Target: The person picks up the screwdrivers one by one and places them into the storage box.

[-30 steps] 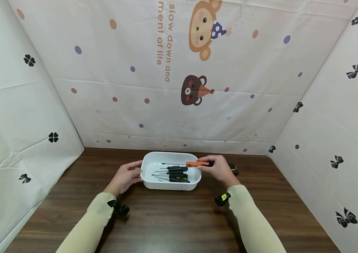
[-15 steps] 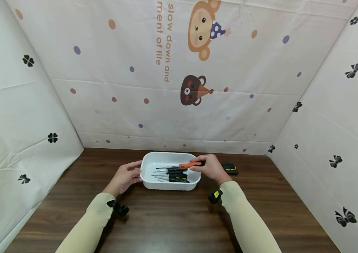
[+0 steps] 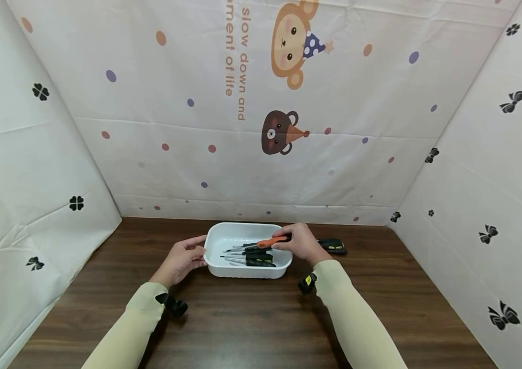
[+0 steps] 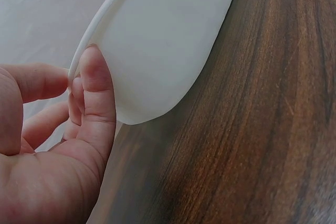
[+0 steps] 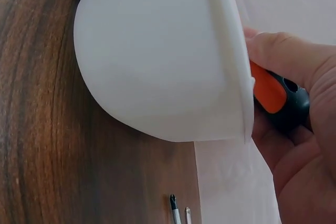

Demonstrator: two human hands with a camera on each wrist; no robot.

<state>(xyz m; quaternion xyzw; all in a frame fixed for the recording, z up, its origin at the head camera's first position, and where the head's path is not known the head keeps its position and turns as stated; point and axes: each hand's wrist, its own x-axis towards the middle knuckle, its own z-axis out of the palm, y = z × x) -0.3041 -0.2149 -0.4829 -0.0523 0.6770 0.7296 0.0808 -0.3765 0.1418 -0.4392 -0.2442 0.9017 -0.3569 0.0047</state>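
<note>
My left hand (image 3: 182,259) pinches the rim at the left end of a white plastic tub (image 4: 157,30). Several screwdrivers (image 3: 259,258) with black handles lie inside it, shafts pointing left. Over the tub's right side, my right hand (image 3: 301,242) grips a screwdriver with an orange and black handle (image 3: 270,242). That handle slants down to the left, low above the others, its shaft partly lost among them. In the right wrist view the tub's end wall hides most of this orange and black screwdriver (image 5: 270,90), while thumb and fingers stay around the handle.
More black-handled screwdrivers (image 3: 333,245) lie on the wooden table (image 3: 237,318) just right of my right hand. Patterned white cloth walls (image 3: 173,164) rise behind and at both sides. Straps with small black devices (image 3: 308,283) sit on both wrists.
My right hand has moved left and slightly down with the orange and black screwdriver, bringing it closer to the others in the tub. My left hand stays at the rim.
</note>
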